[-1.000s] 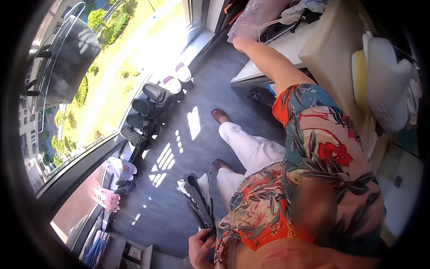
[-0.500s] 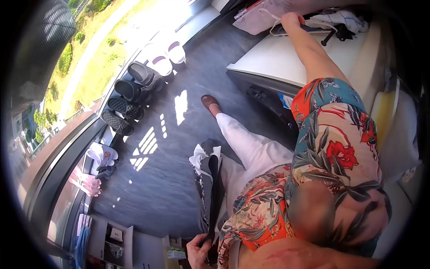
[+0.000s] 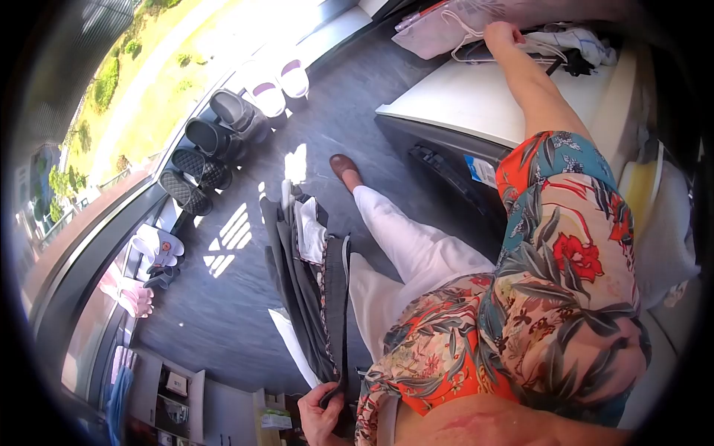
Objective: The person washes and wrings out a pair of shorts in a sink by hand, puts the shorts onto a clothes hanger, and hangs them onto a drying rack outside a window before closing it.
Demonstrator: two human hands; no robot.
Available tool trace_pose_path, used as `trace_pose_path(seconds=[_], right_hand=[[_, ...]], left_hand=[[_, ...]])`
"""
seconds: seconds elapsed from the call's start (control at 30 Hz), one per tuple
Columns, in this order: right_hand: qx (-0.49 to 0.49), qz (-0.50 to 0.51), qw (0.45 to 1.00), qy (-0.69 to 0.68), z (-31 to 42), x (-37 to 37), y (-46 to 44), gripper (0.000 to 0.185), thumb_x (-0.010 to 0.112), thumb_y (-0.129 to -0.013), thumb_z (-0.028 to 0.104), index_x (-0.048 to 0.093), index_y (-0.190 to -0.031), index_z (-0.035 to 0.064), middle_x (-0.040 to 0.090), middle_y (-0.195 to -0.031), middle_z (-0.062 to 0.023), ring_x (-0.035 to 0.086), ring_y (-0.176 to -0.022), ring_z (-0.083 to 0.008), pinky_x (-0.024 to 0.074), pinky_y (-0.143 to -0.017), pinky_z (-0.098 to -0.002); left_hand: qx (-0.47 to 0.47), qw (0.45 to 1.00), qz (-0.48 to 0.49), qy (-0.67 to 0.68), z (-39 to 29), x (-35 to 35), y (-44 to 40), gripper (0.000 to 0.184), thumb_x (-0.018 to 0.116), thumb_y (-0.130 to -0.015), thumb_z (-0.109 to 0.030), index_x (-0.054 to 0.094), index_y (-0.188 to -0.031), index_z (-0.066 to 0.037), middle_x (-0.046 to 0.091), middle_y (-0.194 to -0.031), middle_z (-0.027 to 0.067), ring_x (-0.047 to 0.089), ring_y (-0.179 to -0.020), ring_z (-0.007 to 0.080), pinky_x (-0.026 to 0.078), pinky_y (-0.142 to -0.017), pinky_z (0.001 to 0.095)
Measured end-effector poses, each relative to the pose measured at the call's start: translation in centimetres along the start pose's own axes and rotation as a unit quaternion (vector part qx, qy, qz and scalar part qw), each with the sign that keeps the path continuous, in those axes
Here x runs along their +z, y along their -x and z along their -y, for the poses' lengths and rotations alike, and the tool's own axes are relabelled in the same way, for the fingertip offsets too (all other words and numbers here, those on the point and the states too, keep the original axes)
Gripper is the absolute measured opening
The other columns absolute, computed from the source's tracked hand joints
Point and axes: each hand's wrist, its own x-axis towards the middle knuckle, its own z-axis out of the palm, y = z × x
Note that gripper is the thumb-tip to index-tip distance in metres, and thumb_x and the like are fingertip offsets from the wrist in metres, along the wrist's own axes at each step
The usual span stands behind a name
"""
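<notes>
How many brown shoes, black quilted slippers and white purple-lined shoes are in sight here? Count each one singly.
Brown shoe: 1
Black quilted slippers: 2
White purple-lined shoes: 2
Total: 5

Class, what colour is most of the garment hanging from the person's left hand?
The garment is mostly dark grey, best seen in the head view.

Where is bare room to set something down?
Bare: the flat white worktop, between its outer corner and the right forearm; the dark grey floor, between black quilted slippers and the hanging dark garment. Crowded: around the right hand, with pale pink fabric and crumpled white cloth.
</notes>
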Motion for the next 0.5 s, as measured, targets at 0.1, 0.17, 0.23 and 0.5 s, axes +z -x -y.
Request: trace_pose_path(seconds=[0.1,0.17,0.23,0.5], right_hand=[[-0.023,0.081,0.995,0.056,0.8,-0.2,0.5,0.012,0.061,-0.075,0.009,0.068,-0.078,0.0002,0.066,-0.070,-0.0107,0.064,-0.056,-0.0295,0.0532,-0.040,-0.0460],[-0.069,0.151,0.982,0.094,1.7,-1.7,1.6,0.012,0.063,-0.074,0.009,0.068,-0.080,-0.0002,0.066,-0.072,-0.0102,0.065,-0.057,-0.0285,0.0549,-0.044,-0.0443],[-0.091,0.216,0.967,0.103,1.9,-2.9,4.7,0.015,0.063,-0.075,0.010,0.067,-0.085,0.0001,0.067,-0.076,-0.0104,0.066,-0.061,-0.0278,0.0565,-0.048,-0.0414],[-0.164,0.334,0.928,0.007,6.1,-6.3,1.3,0.021,0.057,-0.084,0.017,0.064,-0.098,0.0029,0.067,-0.086,-0.0098,0.066,-0.073,-0.0289,0.0556,-0.061,-0.0407]], left_hand=[[-0.008,1.000,-0.013,0.002,0.5,-0.2,0.6,0.010,0.058,-0.078,0.000,0.063,-0.085,0.005,0.059,-0.065,-0.0002,0.049,-0.059,0.0039,0.039,-0.053,0.0208],[-0.007,1.000,-0.026,0.015,0.9,-0.2,0.2,0.010,0.058,-0.078,0.000,0.063,-0.085,0.005,0.058,-0.064,-0.0004,0.048,-0.058,0.0040,0.038,-0.052,0.0208],[0.007,0.999,-0.031,-0.017,2.1,-0.1,1.3,0.011,0.058,-0.077,0.000,0.063,-0.085,0.005,0.058,-0.064,-0.0006,0.048,-0.058,0.0041,0.038,-0.052,0.0207],[-0.001,0.998,-0.032,-0.051,-0.3,-0.7,-0.9,0.014,0.058,-0.077,-0.001,0.064,-0.089,0.004,0.056,-0.064,-0.0014,0.047,-0.058,0.0041,0.037,-0.051,0.0203]])
